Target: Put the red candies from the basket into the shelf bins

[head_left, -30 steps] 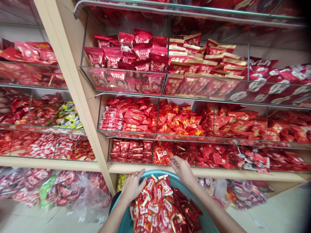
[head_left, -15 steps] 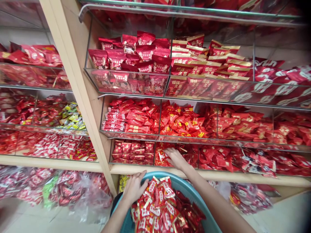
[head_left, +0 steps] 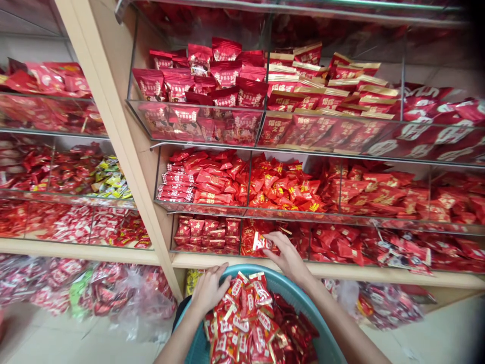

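A teal plastic basket (head_left: 329, 328) at the bottom centre holds a heap of small red candy packets (head_left: 246, 323) with white and gold print. My left hand (head_left: 207, 289) grips the basket's left rim, the thumb on the inner side and the fingers over the edge. In front of the lowest shelf compartment, my right hand (head_left: 282, 250) pinches a red-and-white candy packet (head_left: 260, 241) between thumb and fingers. Behind it, more red packets (head_left: 248, 232) lie in that compartment. To its left sits a compartment of neatly stacked dark red packets (head_left: 206, 232).
Clear-fronted shelves (head_left: 212, 208) full of red candy rise ahead. A wooden upright (head_left: 113, 131) divides them from the left unit, and a wooden ledge (head_left: 359, 273) runs below the lowest row. Plastic bags of candy (head_left: 125, 298) lie underneath on the tiled floor (head_left: 49, 336).
My right hand has drawn slightly back and right from the compartment. A red-and-white candy packet now shows in its fingers. My left hand stays on the basket rim.
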### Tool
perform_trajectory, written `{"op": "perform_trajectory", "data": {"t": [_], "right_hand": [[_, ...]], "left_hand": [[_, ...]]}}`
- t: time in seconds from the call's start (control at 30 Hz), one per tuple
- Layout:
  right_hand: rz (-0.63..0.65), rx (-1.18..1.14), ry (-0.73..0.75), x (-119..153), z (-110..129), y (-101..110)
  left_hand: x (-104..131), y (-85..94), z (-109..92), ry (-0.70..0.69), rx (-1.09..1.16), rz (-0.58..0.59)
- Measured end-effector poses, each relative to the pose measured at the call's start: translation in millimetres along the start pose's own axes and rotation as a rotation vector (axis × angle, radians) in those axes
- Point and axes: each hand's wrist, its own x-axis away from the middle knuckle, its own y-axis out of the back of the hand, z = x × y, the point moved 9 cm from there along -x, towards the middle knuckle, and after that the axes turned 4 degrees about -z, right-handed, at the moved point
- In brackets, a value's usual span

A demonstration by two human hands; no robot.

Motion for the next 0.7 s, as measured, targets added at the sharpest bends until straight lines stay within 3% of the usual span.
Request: {"op": "perform_trajectory", "data": {"t": [0.17,0.4,0.5,0.6,0.7], "right_hand": [[0.178,-0.103,-0.054,49,31,-16],[0.450,-0.033,-0.109,113,47,-44],[0.468,-0.019,-0.072,110,57,-45],[0.413,0.001,-0.014,83,68,-45],[0.408,0.043,0.084,51,78,-58]], "left_hand": [[1,1.2,-1,0.000,-0.020,0.002],[1,2.3,-2,0.019,0.029,0.003],[0,5.3,0,0.068,0.139,0.012],[-1,10.0,5,0.143,0.236,-0.003],[-1,13.5,11,0.195,0.291,-0.030]]}}
